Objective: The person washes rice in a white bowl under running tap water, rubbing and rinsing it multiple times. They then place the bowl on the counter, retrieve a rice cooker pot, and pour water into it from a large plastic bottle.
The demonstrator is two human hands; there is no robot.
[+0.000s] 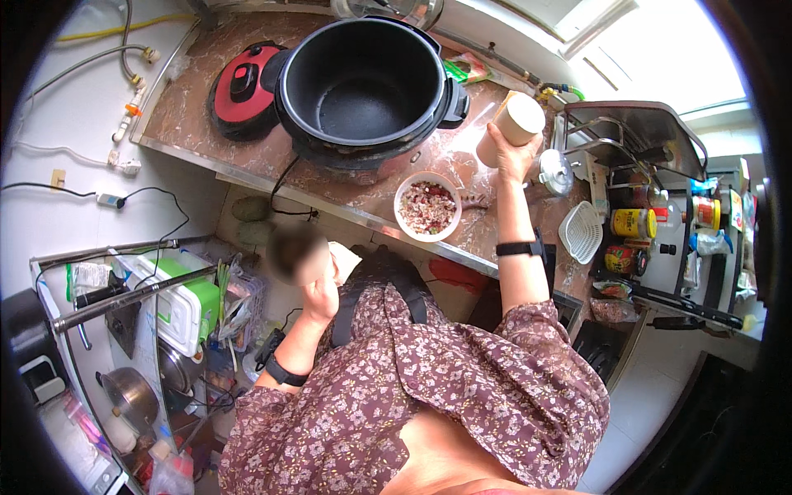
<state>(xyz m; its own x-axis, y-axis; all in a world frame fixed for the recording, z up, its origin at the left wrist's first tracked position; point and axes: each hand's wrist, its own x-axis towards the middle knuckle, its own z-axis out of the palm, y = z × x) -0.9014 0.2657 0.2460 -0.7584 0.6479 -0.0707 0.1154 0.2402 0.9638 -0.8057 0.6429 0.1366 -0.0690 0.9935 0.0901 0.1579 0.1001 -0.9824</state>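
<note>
My right hand (515, 154) is closed around a pale roll of paper (523, 117) at the back right of the counter. Low in front of the counter, my left hand (322, 300) grips a crumpled sheet of paper (345, 263); a dark blurred patch beside it hides part of the fingers. A pressure cooker (365, 86) stands lidless with an empty black inner pot, its detached-looking red and black lid (257, 96) at its left. Near the counter's front edge sits a white bowl (402, 228) of mixed grains and beans.
Right of my right arm are a metal lid (555, 173), a white plastic basket (581, 232) and a rack with jars (632, 223). A shelf unit (142, 294) with pots stands at lower left. The cooker's black cord (284, 182) hangs over the marbled counter's (247, 164) front edge.
</note>
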